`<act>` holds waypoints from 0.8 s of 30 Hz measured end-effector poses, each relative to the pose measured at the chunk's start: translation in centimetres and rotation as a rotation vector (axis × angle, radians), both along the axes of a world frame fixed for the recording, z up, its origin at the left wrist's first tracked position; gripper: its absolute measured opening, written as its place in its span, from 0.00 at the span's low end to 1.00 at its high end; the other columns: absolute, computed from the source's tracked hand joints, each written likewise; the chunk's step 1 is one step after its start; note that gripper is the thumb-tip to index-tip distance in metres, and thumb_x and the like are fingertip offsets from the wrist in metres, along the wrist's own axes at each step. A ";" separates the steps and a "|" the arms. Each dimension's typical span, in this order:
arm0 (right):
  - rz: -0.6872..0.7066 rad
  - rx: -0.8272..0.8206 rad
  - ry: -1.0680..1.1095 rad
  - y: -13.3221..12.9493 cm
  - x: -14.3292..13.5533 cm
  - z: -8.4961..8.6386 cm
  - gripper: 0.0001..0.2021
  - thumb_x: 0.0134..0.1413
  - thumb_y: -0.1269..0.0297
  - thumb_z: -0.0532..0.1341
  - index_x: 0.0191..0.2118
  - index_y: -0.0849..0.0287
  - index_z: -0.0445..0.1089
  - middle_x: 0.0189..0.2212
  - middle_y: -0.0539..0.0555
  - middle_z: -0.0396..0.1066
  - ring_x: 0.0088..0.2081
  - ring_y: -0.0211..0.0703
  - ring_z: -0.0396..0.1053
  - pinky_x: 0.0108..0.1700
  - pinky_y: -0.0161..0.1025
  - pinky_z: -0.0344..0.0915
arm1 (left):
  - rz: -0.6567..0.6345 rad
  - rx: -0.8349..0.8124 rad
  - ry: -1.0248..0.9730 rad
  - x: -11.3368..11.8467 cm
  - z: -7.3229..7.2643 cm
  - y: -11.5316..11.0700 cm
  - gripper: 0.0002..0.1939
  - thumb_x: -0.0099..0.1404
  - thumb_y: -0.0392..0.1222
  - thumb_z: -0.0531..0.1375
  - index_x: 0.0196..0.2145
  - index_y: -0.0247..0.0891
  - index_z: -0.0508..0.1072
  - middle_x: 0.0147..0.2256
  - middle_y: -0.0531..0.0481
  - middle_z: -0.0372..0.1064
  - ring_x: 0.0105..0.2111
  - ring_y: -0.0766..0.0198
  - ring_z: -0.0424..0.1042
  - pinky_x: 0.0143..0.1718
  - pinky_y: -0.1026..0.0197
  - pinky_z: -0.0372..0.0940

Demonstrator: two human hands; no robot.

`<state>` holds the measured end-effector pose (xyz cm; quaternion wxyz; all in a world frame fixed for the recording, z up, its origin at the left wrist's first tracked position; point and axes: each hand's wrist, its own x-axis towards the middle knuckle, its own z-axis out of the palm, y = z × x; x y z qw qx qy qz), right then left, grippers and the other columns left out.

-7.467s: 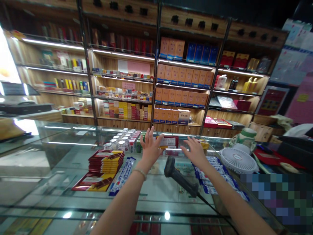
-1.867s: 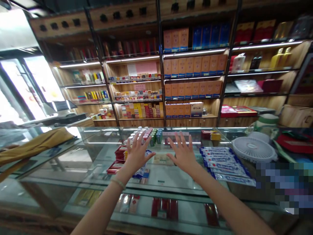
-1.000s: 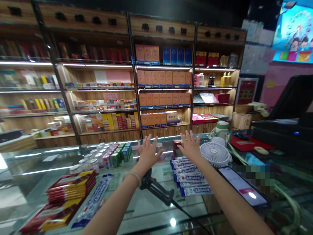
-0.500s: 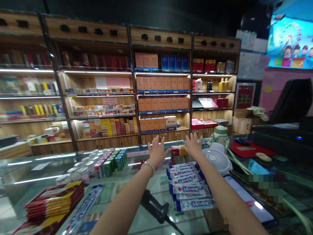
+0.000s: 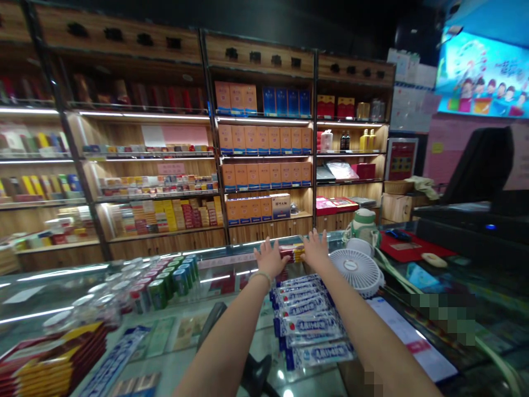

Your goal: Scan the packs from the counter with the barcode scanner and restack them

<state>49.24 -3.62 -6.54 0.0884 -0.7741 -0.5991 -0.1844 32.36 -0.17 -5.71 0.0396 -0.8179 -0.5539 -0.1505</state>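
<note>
Head view: two bare hands at the far side of a glass bench point(image 5: 231, 292).
Item: small stack of chocolate bars point(image 5: 292, 253), red and yellow, lying between the hands.
Left hand point(image 5: 268, 260): fingers spread, thumb toward the stack's left end; grasp or mere touch, cannot tell.
Right hand point(image 5: 316, 252): at the stack's right end, fingers raised; firmness of hold likewise cannot be told.
Nearer than the hands, between the forearms: blue-and-white snack packets point(image 5: 308, 314), in an overlapping row.
Right of the right hand: fan point(image 5: 351, 266).
Left of the left hand: cans point(image 5: 165, 284), in rows.
Below the left forearm: scanner point(image 5: 258, 369), partly hidden.
Step, as judged: bracketing the stack from both ends.
Next move seemingly calls for: even pressure from both sides, bars kept aligned.
</note>
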 end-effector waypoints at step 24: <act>-0.023 -0.096 0.018 0.4 -0.2 -0.4 0.27 0.66 0.51 0.53 0.60 0.63 0.73 0.71 0.68 0.53 0.75 0.60 0.33 0.68 0.65 0.11 | 0.018 0.019 0.012 1.3 -1.0 1.3 0.31 0.72 0.62 0.47 0.51 0.40 0.80 0.70 0.35 0.54 0.71 0.39 0.47 0.67 0.28 0.43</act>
